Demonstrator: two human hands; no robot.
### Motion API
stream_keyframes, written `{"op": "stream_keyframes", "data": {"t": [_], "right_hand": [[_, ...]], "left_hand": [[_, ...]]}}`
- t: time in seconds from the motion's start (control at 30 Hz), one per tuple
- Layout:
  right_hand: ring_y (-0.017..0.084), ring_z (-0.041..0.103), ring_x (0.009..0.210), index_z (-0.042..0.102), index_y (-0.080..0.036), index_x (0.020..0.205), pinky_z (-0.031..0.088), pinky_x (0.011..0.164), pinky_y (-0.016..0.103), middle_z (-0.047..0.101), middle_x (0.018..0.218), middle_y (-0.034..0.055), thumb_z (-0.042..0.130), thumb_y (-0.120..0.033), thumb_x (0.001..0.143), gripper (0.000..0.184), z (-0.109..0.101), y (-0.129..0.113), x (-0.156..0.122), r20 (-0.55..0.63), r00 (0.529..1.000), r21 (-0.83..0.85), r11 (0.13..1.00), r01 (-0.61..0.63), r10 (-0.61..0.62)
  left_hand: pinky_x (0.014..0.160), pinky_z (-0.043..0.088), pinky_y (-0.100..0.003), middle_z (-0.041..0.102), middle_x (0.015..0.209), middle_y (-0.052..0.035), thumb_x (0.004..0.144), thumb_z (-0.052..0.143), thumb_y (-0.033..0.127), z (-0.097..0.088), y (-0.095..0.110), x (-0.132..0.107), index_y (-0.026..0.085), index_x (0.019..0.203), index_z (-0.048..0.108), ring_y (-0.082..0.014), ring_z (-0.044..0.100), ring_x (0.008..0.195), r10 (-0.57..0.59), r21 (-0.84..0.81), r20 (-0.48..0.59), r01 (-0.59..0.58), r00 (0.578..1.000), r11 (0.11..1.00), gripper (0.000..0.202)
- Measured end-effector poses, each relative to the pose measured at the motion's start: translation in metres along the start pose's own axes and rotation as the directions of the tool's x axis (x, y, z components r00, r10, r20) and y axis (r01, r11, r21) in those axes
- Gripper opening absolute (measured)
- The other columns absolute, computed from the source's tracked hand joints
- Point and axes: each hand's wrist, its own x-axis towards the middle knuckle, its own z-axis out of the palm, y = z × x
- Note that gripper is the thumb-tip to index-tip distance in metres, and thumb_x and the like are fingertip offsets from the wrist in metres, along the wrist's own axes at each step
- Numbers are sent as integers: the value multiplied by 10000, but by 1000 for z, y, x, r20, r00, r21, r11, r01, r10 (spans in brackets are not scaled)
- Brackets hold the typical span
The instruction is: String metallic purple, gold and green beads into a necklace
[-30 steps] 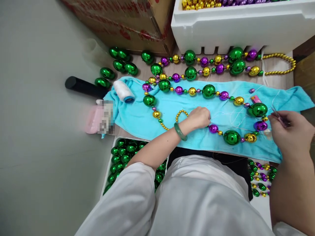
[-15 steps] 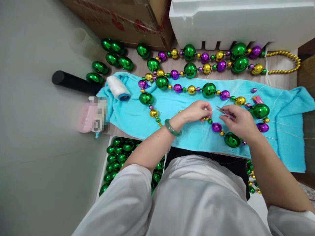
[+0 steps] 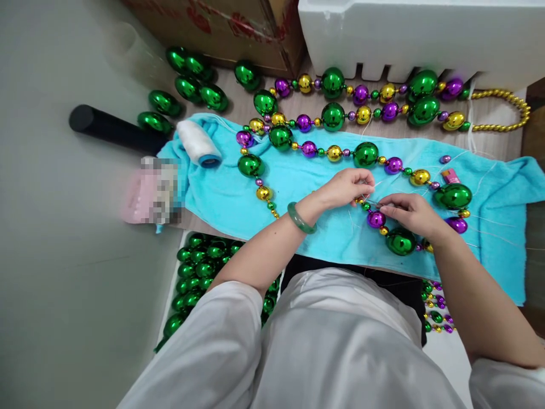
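Note:
My left hand point(image 3: 346, 188) is closed in a pinch on white thread at one end of a bead garland point(image 3: 401, 241); small gold beads lie under its fingertips. My right hand point(image 3: 411, 213) grips small scissors point(image 3: 374, 204), their metal blades pointing left at the thread just beside my left fingers. Fingers cover most of the scissors' handles. The garland's shiny green, purple and gold balls curve around my right hand on a turquoise towel point(image 3: 298, 170).
A white thread spool point(image 3: 196, 142) lies at the towel's left. A finished-looking bead strand point(image 3: 332, 116) stretches along the back, before a white foam box point(image 3: 409, 40) and a cardboard box point(image 3: 238, 34). Loose green balls point(image 3: 213, 97) sit left; more fill a tray point(image 3: 204, 270) below.
My right hand has brought the scissors slightly left and down, so the blades are now close to the beads by my left fingers. My left hand still pinches the thread.

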Motion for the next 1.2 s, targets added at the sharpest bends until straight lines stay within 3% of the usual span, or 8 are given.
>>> {"op": "stream_keyframes", "data": {"t": [0.43, 0.9, 1.2], "right_hand": [[104, 391, 456, 745, -151, 853, 287, 442, 252, 451, 443, -50, 697, -442, 685, 339, 3, -5, 2, -3, 998, 245, 968, -60, 63], [97, 388, 438, 762, -125, 823, 283, 440, 252, 385, 391, -61, 716, -387, 676, 305, 4, -7, 3, -22, 999, 279, 959, -38, 46], [93, 385, 449, 755, -129, 857, 283, 451, 255, 436, 440, -54, 728, -414, 672, 341, 6, -5, 3, -10, 999, 279, 959, -43, 48]], "left_hand": [[461, 406, -183, 556, 597, 29, 811, 573, 149, 1, -4, 6, 143, 781, 565, -68, 507, 516, 27, -61, 12, -26, 1000, 998, 32], [454, 407, -162, 556, 570, 38, 802, 585, 149, 3, -8, 7, 127, 769, 569, -57, 505, 498, 52, -97, 0, -52, 999, 994, 42], [449, 392, -163, 558, 581, 39, 811, 574, 120, 3, -5, 6, 128, 767, 564, -53, 500, 493, 46, -125, -18, -48, 999, 991, 46]]}}
